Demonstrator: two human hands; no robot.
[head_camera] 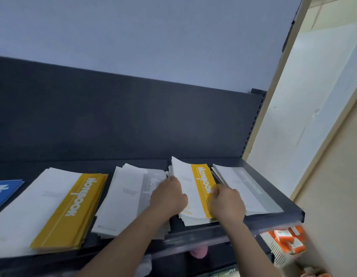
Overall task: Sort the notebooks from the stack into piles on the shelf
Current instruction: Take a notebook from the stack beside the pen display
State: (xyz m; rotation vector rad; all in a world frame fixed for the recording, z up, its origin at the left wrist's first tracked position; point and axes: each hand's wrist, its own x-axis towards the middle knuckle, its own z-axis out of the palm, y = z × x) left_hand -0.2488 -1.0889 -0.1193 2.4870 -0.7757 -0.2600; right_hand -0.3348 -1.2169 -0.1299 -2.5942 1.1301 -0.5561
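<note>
On the dark shelf [243, 222] lies a stack whose top notebook [190, 188] is white with a yellow band. My left hand [168, 196] grips the stack's left edge. My right hand [227, 203] grips its right edge over the yellow band. To the left sits a pile of grey-banded notebooks [125, 198], and further left a pile of yellow-banded notebooks [54, 210]. A grey-banded pile [243, 188] lies to the right of the stack. A blue notebook [4, 191] shows at the far left edge.
The shelf has a dark back panel [133, 120] and a raised front lip. A pale wall [313, 116] closes the right side. Orange and white boxes [289, 239] sit on a lower level at the right. A pink object [198, 252] shows below the shelf.
</note>
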